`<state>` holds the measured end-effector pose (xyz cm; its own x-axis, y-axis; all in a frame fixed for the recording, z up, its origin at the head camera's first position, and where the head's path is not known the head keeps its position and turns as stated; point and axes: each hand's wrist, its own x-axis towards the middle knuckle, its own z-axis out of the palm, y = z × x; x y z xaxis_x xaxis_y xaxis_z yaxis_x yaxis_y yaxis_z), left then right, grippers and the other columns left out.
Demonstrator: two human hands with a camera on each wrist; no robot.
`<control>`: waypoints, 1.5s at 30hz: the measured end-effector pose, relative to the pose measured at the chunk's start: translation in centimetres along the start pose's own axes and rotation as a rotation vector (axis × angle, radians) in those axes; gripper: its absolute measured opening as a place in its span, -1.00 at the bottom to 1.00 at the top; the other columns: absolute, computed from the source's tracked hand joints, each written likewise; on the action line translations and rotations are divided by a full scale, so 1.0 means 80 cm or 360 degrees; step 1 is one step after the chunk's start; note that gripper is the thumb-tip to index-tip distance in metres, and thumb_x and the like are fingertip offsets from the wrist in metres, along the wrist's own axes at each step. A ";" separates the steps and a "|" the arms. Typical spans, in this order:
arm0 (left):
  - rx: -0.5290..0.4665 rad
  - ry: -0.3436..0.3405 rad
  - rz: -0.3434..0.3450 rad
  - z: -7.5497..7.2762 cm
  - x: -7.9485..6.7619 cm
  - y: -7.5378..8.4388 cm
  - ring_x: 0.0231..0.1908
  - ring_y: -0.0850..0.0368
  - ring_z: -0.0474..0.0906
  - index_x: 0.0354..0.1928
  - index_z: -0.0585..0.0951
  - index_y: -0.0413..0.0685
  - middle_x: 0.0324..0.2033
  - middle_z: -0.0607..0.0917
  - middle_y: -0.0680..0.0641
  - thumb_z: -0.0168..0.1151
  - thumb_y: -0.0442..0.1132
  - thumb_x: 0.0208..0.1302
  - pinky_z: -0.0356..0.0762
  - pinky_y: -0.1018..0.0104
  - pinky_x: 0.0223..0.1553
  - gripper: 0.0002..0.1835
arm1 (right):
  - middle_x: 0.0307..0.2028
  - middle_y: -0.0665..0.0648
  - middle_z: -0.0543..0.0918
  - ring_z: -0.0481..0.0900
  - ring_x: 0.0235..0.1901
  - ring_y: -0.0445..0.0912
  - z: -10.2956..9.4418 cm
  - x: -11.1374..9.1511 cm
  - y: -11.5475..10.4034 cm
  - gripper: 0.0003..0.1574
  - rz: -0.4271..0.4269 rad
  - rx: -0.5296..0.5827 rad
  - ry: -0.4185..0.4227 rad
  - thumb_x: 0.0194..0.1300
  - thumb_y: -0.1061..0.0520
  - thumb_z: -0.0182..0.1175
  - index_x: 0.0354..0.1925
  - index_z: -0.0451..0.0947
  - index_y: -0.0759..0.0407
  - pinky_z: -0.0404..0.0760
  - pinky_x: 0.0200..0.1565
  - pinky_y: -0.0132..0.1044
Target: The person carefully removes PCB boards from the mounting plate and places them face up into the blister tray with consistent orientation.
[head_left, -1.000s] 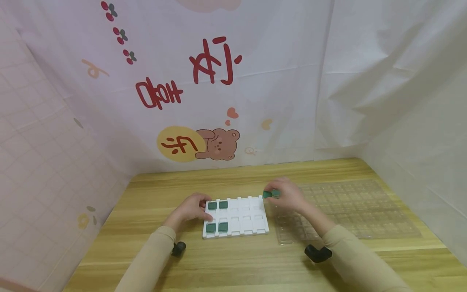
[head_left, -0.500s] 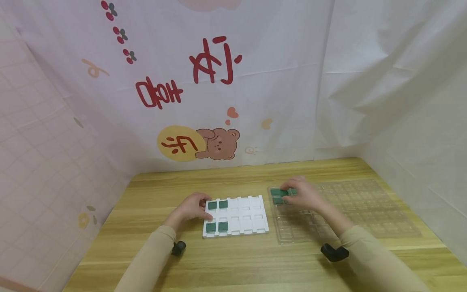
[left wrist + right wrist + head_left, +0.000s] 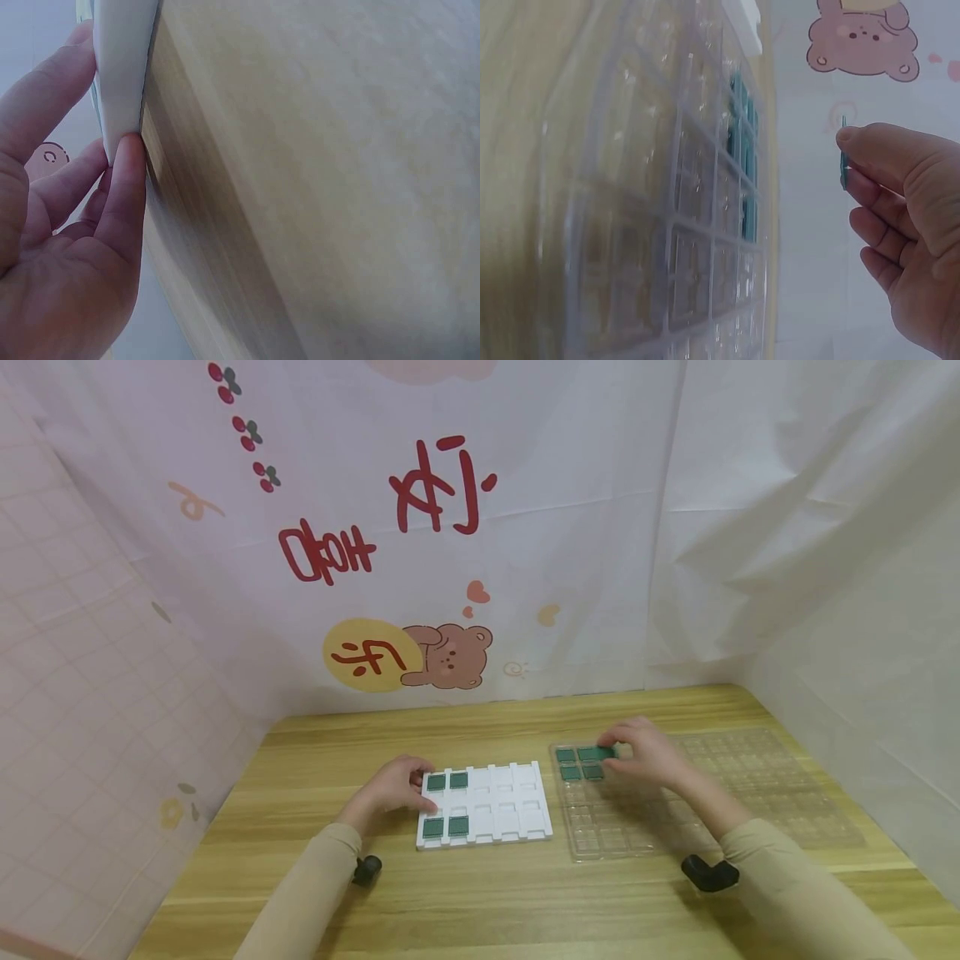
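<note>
My left hand [image 3: 395,787] grips the left edge of a white slotted tray [image 3: 517,802]; in the left wrist view, its thumb and fingers [image 3: 129,161] hold the tray's end. Green square chips, such as this chip [image 3: 459,827], sit in the two left columns of that tray, two at the back and two at the front. Over the back-left part of a clear plastic tray [image 3: 611,839], my right hand [image 3: 645,756] pinches a thin green chip [image 3: 844,161] between thumb and finger. The right wrist view shows it edge-on, apart from the tray. Several green chips [image 3: 570,772] lie in the clear tray's back-left pockets.
Both trays lie on a wooden table [image 3: 480,902], a narrow gap between them. A white printed cloth [image 3: 570,527] hangs behind the table and along both sides. The clear tray extends far to the right.
My right hand has moved right, from beside the white tray to over the clear tray, with a green chip at its fingertips. The left hand and white tray have stayed put.
</note>
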<state>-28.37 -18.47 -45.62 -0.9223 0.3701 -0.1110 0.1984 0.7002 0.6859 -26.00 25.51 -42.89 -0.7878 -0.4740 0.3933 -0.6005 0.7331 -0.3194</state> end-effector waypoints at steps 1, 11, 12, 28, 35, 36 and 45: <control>0.0003 -0.0001 -0.0005 0.000 0.000 0.000 -0.18 0.06 0.47 0.07 0.60 -0.26 -0.19 0.56 -0.06 0.70 -0.27 -0.23 0.47 0.15 -0.07 -0.29 | -0.26 0.07 0.69 0.57 -0.14 0.11 0.000 -0.001 0.002 -0.72 0.0006 -0.0012 -0.0003 0.05 0.24 0.47 -0.21 0.69 0.22 0.49 -0.04 0.08; -0.0002 -0.0016 -0.0018 -0.001 -0.002 0.002 -0.16 0.05 0.47 0.10 0.59 -0.26 -0.16 0.56 -0.06 0.69 -0.26 -0.21 0.48 0.12 -0.05 -0.27 | -0.23 0.10 0.70 0.58 -0.14 0.12 0.004 -0.007 0.018 -0.73 -0.0007 -0.0102 -0.0092 0.02 0.24 0.48 -0.23 0.70 0.21 0.49 -0.01 0.08; -0.0007 -0.0016 -0.0024 -0.001 -0.002 0.002 -0.16 0.05 0.47 0.10 0.59 -0.26 -0.17 0.56 -0.06 0.69 -0.26 -0.21 0.48 0.12 -0.04 -0.27 | -0.23 0.10 0.70 0.57 -0.14 0.11 0.004 -0.007 0.019 -0.73 -0.0009 -0.0118 -0.0106 0.03 0.24 0.49 -0.23 0.70 0.20 0.49 -0.02 0.07; 0.0017 -0.0015 -0.0028 0.000 -0.001 0.001 -0.16 0.05 0.48 0.08 0.60 -0.22 -0.19 0.56 -0.03 0.70 -0.25 -0.22 0.48 0.13 -0.05 -0.29 | -0.22 0.08 0.66 0.56 -0.11 0.11 0.014 -0.007 0.038 -0.73 -0.0046 -0.0273 -0.0284 -0.01 0.18 0.53 -0.28 0.70 0.11 0.51 0.00 0.04; 0.0031 -0.0032 -0.0014 -0.001 -0.002 0.001 -0.15 0.03 0.47 0.08 0.60 -0.23 -0.17 0.56 -0.05 0.69 -0.25 -0.21 0.47 0.13 -0.05 -0.29 | -0.22 0.06 0.66 0.55 -0.10 0.10 0.015 -0.005 0.038 -0.73 -0.0004 -0.0299 -0.0338 -0.01 0.16 0.53 -0.27 0.71 0.09 0.52 -0.01 0.03; 0.0036 -0.0031 -0.0013 -0.001 -0.001 0.000 -0.15 0.03 0.47 0.08 0.60 -0.23 -0.17 0.56 -0.05 0.69 -0.25 -0.21 0.47 0.13 -0.05 -0.29 | -0.22 0.05 0.66 0.55 -0.10 0.11 0.015 -0.005 0.038 -0.73 0.0000 -0.0307 -0.0347 -0.01 0.16 0.53 -0.27 0.71 0.08 0.52 -0.01 0.03; 0.0035 -0.0026 -0.0028 -0.001 -0.003 0.002 -0.17 0.06 0.46 0.09 0.60 -0.23 -0.17 0.55 -0.04 0.69 -0.24 -0.20 0.47 0.14 -0.06 -0.28 | -0.24 0.05 0.66 0.56 -0.10 0.11 0.018 -0.003 0.042 -0.71 -0.0015 -0.0361 -0.0356 -0.04 0.16 0.54 -0.28 0.72 0.08 0.52 0.00 0.03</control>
<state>-28.17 -18.50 -45.41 -0.9203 0.3674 -0.1345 0.1897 0.7197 0.6679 -28.02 27.36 -45.28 -0.8083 -0.5580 0.1879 -0.5815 0.8066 -0.1061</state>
